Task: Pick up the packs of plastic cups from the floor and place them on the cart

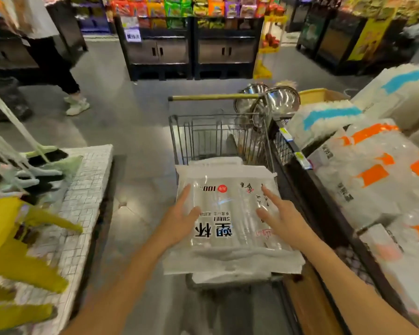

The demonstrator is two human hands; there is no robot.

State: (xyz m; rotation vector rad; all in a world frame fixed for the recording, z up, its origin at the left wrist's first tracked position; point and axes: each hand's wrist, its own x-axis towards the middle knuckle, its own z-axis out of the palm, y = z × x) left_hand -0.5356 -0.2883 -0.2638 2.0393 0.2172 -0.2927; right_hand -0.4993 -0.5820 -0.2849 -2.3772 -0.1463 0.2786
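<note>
- Clear plastic wraps the pack of plastic cups (228, 209), which lies flat on top of the cart (179, 131), covering the near end of the basket from its left rim to its right rim.
- Its cup sleeves run lengthwise along the cart, from the near end toward the brass-coloured handle (203, 97) at the far end.
- Black printing on the pack's face is upside down as the person sees it, so it reads from the handle side.
- White edges of another pack (228, 276) stick out beneath it at the near and far ends.
- The left hand (179, 215) reaches in over the pack's left edge, palm down, fingers straight and pointing toward the handle, thumb spread over the wrap.
- The right hand (279, 215) is over the right half of the pack, palm down, fingers straight and spread, angled up and to the left.
- Neither hand grips anything; whether the palms press on the wrap or are just above it cannot be told.
- Both forearms are bare and stretched forward.
- Just right of the cart, a shelf holds more cup packs (373, 180) with orange and blue marks.
- Steel bowls (281, 97) are by the handle's right end.
</note>
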